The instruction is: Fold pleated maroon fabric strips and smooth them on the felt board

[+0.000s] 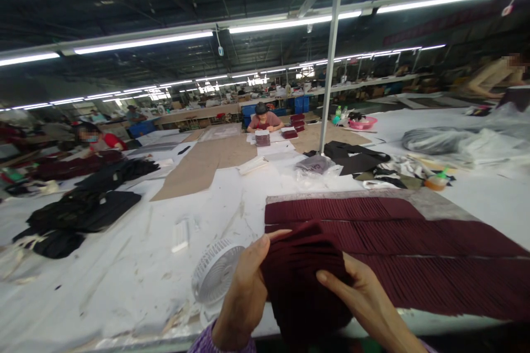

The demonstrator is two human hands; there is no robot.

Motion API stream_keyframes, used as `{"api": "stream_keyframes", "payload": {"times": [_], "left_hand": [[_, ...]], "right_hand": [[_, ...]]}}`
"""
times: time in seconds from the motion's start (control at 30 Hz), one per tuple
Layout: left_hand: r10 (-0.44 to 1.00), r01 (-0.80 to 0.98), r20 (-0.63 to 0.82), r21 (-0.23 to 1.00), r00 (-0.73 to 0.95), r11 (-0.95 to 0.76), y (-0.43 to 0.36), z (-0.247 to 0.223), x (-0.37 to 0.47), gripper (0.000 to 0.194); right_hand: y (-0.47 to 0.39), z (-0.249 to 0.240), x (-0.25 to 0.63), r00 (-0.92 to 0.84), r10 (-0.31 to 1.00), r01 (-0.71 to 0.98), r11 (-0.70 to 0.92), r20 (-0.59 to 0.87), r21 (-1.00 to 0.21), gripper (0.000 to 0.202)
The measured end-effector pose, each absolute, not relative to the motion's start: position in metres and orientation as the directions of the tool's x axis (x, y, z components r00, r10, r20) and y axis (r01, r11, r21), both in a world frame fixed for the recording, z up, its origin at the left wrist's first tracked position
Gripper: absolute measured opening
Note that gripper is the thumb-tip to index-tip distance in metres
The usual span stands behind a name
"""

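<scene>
Between my two hands is a thick stack of dark maroon fabric pieces (304,281), held over the table's front edge. My left hand (250,273) grips its left side, with the thumb along the upper edge. On the right side, my right hand (356,284) is closed round the stack, thumb lying on its face. Just beyond, rows of overlapping maroon fabric pieces (397,240) lie fanned out on the table. A small white fan (219,270) stands left of my left hand.
The white table (141,281) stretches far ahead. A metal post (331,60) rises from it. Dark garments (91,209) lie at left, black cloth scraps (351,157) and plastic-wrapped bundles (447,138) at right. A co-worker (267,121) sits across the table; others are at both sides.
</scene>
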State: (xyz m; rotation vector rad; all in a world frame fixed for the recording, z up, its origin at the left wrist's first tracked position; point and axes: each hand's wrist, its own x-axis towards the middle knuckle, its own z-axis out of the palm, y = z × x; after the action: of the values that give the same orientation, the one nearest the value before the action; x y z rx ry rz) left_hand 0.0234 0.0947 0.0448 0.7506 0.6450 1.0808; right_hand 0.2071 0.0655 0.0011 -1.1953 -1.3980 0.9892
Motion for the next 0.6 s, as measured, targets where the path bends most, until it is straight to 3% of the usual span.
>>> {"api": "stream_keyframes", "payload": {"times": [0.23,0.6], "left_hand": [[0.926,-0.552,-0.187,0.758,0.326,0.348,0.0996,0.0351,0.0183,0.028],[0.914,-0.537,-0.18,0.762,0.363,0.363,0.0992,0.0389,0.016,0.033]], "right_hand": [[0.0672,0.0057,0.2109,-0.115,0.979,0.218,0.191,0.169,-0.957,0.023],[0.0691,0.0072,0.2102,-0.113,0.99,0.137,0.099,0.083,-0.986,0.023]]}}
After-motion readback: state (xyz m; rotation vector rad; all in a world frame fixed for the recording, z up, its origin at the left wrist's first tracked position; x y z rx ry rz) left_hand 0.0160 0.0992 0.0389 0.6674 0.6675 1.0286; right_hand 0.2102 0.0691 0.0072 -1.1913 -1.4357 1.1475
